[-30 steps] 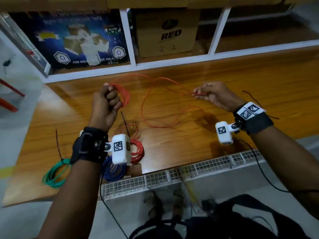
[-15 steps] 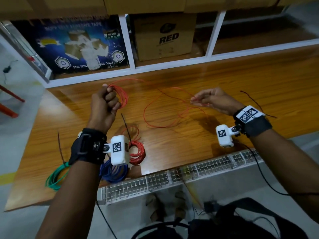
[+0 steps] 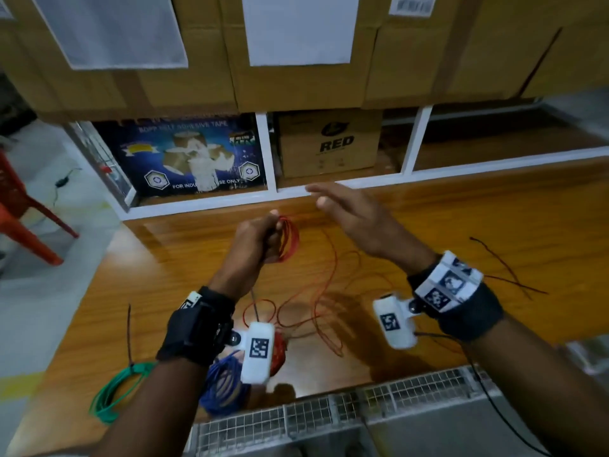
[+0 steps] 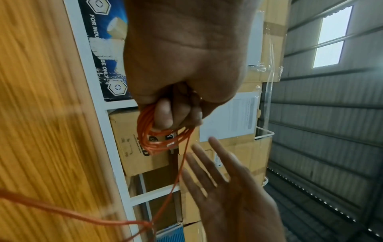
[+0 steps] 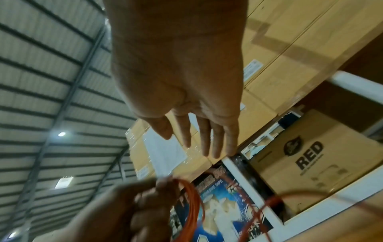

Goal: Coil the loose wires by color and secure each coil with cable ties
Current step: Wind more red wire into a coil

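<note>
The left hand (image 3: pixel 260 240) sits at the centre of the head view, fingers curled tight round the red coil (image 3: pixel 289 239), whose loops stand out to the right of the fist. In the left wrist view the loops (image 4: pixel 157 135) hang below the fingers (image 4: pixel 163 114). The right hand (image 3: pixel 352 219), just right of and above it, is spread flat with straight fingers and holds nothing. Between the two, the loose red wire (image 3: pixel 326 291) trails down from the coil and sprawls in wide curls over the table (image 3: pixel 461 219) at lower centre.

The step in hand looks like winding another turn. To do it well, the right hand should probably pick up the tail close to the coil, lay each turn the same size beside the last, and let the slack slide so the curls on the table do not kink or knot. The left grip should stay firm so the loops do not spring apart.

At lower left lie a green coil (image 3: pixel 112 394) with a black tie (image 3: pixel 129 334) on it, and a blue coil (image 3: pixel 220 387) half hidden by the left wrist camera (image 3: pixel 258 352). A second red coil (image 3: pixel 279 352) peeks out beside that camera, right under the trailing tail, which could snag on it. Thin dark ties (image 3: pixel 501 268) lie at right, well apart. Boxes (image 3: pixel 329 143) fill the shelf above.
</note>
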The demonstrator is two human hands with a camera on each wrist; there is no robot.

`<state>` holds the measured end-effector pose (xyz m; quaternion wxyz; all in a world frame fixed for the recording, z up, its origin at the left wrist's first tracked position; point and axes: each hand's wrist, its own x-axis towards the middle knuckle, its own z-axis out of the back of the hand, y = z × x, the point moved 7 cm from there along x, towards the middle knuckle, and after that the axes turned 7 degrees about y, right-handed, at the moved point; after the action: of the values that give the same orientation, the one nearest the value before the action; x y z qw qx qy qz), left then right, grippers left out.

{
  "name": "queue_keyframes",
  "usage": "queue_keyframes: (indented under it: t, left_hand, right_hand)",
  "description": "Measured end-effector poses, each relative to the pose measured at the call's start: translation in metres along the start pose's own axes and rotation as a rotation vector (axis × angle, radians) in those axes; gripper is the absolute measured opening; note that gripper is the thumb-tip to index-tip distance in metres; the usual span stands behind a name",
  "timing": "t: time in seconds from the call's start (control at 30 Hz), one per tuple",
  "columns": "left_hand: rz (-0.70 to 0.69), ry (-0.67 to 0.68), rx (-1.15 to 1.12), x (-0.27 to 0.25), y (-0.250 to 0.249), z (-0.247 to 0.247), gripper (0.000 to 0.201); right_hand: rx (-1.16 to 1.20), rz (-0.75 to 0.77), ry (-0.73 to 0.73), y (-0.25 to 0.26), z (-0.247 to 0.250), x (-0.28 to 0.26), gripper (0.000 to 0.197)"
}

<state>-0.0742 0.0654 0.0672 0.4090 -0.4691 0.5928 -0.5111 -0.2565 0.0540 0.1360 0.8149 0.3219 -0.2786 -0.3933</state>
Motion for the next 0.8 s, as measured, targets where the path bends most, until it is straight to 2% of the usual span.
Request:
queue_keyframes:
  t: [0.07,0.13,0.2,0.27,0.43,0.57,0.7,0.8]
  left_hand:
    - [-0.006,0.059,0.025,-0.002,-0.008,-0.012,0.032]
    - [0.0,0.082,-0.01,-0.003,-0.011,-0.016,0.033]
    - [0.011,0.094,-0.129,-0.003,-0.012,-0.014,0.033]
    - [0.028,0.104,-0.265,-0.003,-0.013,-0.011,0.032]
    - [0.035,0.143,-0.591,0.0,-0.01,-0.015,0.033]
    - [-0.083,0.069,-0.776,0.009,-0.018,0.004,0.033]
    - [-0.159,-0.047,-0.784,0.021,-0.02,0.028,0.034]
    - [-0.191,-0.143,-0.729,0.028,-0.018,0.037,0.034]
  right_hand:
    - [-0.025,-0.013,0.03,0.003,-0.025,0.008,0.04]
    - [0.115,-0.065,-0.001,-0.006,-0.035,0.01,0.033]
    - [0.29,-0.135,-0.052,-0.024,-0.031,0.008,0.026]
    - [0.378,-0.166,-0.055,-0.04,-0.024,0.003,0.027]
    - [0.304,-0.115,-0.025,-0.049,0.004,-0.002,0.026]
    - [0.301,-0.143,-0.046,-0.067,0.024,-0.013,0.023]
    - [0.296,-0.121,-0.1,-0.074,0.026,-0.02,0.015]
    - [0.086,-0.054,-0.216,-0.074,0.02,-0.018,0.011]
